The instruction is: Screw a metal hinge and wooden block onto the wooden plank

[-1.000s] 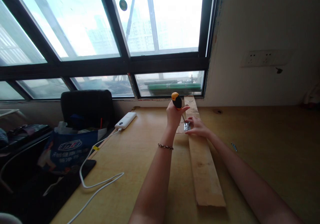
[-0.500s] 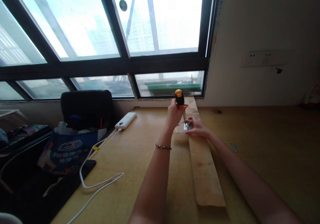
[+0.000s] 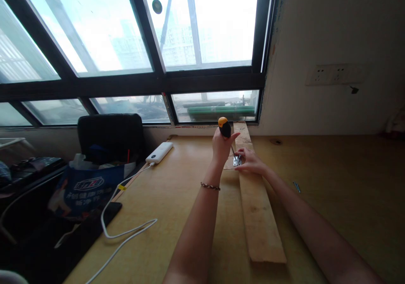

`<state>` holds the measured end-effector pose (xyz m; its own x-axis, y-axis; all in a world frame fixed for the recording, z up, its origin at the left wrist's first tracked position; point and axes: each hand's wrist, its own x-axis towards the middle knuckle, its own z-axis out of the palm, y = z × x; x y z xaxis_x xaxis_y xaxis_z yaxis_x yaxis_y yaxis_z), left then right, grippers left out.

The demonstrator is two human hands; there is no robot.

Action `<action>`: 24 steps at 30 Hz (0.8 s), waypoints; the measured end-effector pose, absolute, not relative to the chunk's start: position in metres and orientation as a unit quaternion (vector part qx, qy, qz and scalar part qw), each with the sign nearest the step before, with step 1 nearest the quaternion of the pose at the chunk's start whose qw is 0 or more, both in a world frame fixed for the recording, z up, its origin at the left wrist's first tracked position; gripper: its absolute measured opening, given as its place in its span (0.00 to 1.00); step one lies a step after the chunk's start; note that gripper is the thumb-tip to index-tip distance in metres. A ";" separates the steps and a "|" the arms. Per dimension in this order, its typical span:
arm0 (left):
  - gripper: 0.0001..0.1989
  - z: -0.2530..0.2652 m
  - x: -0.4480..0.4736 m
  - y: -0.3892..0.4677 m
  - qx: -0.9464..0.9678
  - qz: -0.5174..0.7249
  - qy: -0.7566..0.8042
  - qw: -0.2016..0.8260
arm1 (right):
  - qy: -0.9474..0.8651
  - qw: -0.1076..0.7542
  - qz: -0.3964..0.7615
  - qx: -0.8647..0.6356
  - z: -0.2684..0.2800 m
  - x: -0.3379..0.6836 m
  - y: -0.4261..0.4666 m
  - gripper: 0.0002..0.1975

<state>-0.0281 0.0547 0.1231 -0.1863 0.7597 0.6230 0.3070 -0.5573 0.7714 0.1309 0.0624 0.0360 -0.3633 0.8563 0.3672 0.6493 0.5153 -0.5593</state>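
Note:
My left hand [image 3: 221, 146] is wrapped round the yellow and black handle of a screwdriver [image 3: 225, 128]. The tool leans, its thin shaft running down to a small silver hinge [image 3: 236, 160] with holes in it. Thumb and fingers of my right hand [image 3: 249, 161] pinch that hinge from the right, against the wood. Beneath lies a long wooden board [image 3: 261, 216], stretching from near the window toward me. A shorter wood piece [image 3: 228, 163] shows at the board's left, under the hinge. Whether the tip sits in a screw is too small to tell.
Two or so loose screws [image 3: 296, 186] lie on the table [image 3: 190, 199] right of my forearm. To the left are a white power bank [image 3: 159, 152] and its cable [image 3: 126, 237]. A black chair [image 3: 110, 136] and a blue bag [image 3: 88, 187] stand beyond the table's left edge.
The screwdriver handle has tipped slightly left and my left hand has turned, its thumb now stretched to the right. My right hand stays on the hinge.

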 end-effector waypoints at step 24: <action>0.21 0.131 -0.038 0.053 0.687 0.591 0.327 0.267 | -0.805 0.328 0.167 -0.466 0.036 0.130 0.063 0.32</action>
